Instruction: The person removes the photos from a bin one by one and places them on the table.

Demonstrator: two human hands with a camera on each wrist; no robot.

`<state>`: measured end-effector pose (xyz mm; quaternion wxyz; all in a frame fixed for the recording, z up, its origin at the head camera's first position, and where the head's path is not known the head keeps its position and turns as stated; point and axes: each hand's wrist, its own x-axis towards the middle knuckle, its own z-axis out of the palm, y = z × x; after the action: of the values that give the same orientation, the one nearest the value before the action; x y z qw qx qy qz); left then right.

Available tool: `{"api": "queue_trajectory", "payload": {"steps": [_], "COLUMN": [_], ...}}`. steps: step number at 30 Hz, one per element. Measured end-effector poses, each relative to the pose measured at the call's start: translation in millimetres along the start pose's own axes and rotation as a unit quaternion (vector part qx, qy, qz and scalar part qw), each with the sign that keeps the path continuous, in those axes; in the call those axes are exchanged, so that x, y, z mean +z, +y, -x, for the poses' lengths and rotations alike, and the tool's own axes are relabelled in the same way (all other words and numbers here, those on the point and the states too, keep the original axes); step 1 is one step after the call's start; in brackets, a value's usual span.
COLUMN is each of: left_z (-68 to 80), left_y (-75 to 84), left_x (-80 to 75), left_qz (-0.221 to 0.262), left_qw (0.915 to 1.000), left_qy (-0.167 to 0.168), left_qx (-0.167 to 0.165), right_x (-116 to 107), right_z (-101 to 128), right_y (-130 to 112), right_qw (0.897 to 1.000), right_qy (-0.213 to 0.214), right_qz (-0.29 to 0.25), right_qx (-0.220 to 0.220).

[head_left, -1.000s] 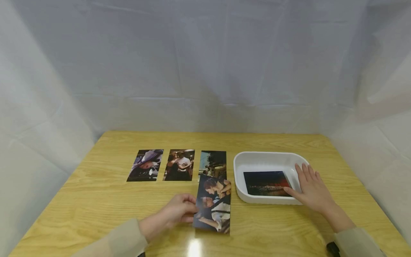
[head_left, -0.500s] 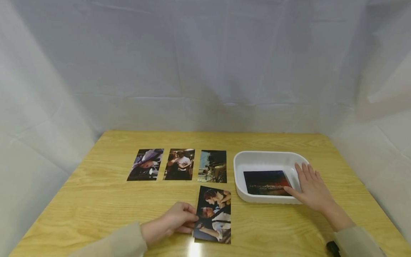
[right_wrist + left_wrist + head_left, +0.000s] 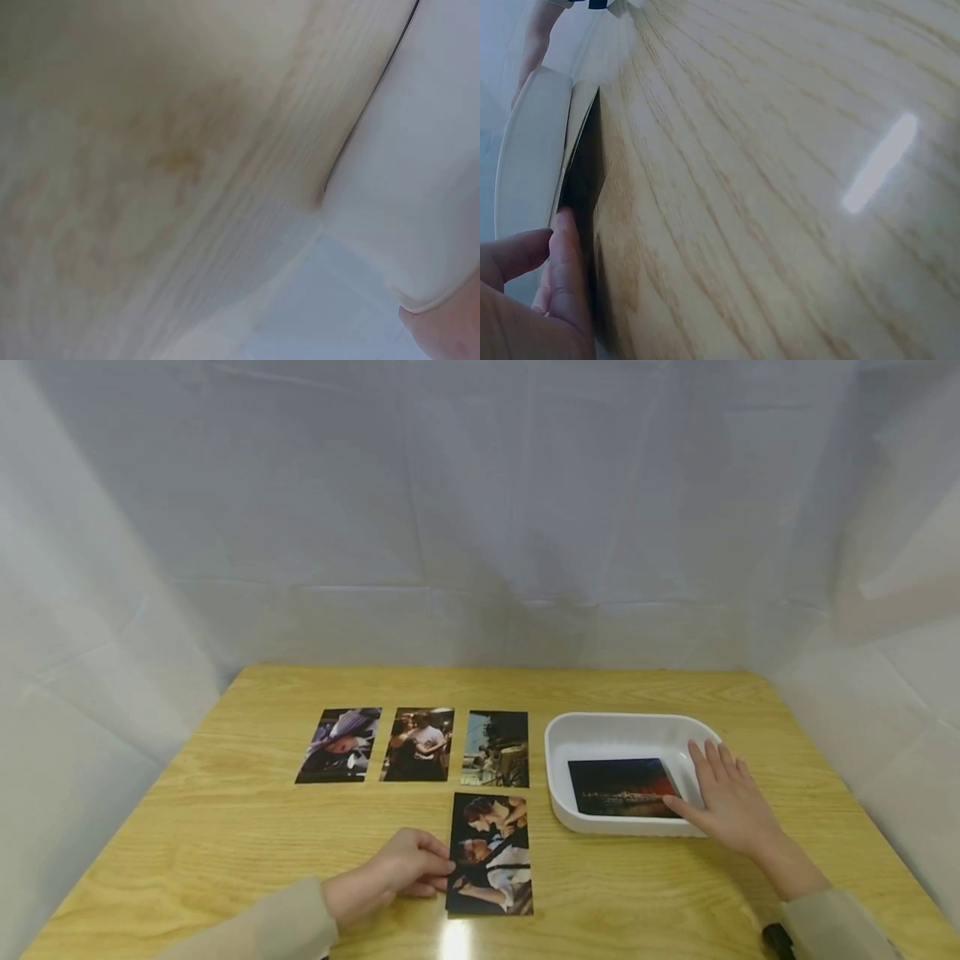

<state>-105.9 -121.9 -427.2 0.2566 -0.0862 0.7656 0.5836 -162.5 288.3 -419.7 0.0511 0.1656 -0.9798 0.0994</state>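
Observation:
A photo of two people [image 3: 490, 853] lies flat on the wooden table [image 3: 225, 827], below a row of three photos. My left hand [image 3: 408, 865] pinches its left edge with curled fingers; the left wrist view shows the fingers [image 3: 559, 277] on the dark photo edge [image 3: 585, 187]. My right hand [image 3: 726, 800] rests flat with straight fingers on the right rim of a white tray [image 3: 600, 731]. A dark red-sky photo [image 3: 621, 787] lies inside the tray. The right wrist view shows only the tray wall [image 3: 420, 165] and table.
Three photos lie in a row: one at the left [image 3: 339, 745], one in the middle [image 3: 417, 743], one at the right [image 3: 496, 747]. White fabric walls surround the table. Bare wood stretches along the far edge and at the left.
The left hand has slid the two-person photo down and left, off the row's right photo, and squared it up. The right hand has stayed on the tray.

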Motion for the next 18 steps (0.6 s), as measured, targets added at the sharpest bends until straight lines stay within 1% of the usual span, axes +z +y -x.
{"api": "queue_trajectory", "payload": {"steps": [6,14,18], "left_z": [-1.5,0.8,1.2], "left_y": [0.5,2.4,2.8], "left_x": [-4.3,-7.5,-10.0], "left_qz": [-0.026,-0.059,-0.066], "left_qw": [0.9996,0.9982,0.9977], "left_qy": [-0.004,0.000,0.004], "left_qx": [0.012,0.006,0.017], "right_x": [-0.1,0.4,0.2], "right_z": [-0.4,0.4,0.1], "right_y": [0.7,0.1,0.7], "right_qw": [1.000,1.000,1.000], "right_qy": [0.001,0.003,0.003], "right_qz": [-0.003,-0.004,-0.005], "right_qx": [0.000,-0.001,0.000]}}
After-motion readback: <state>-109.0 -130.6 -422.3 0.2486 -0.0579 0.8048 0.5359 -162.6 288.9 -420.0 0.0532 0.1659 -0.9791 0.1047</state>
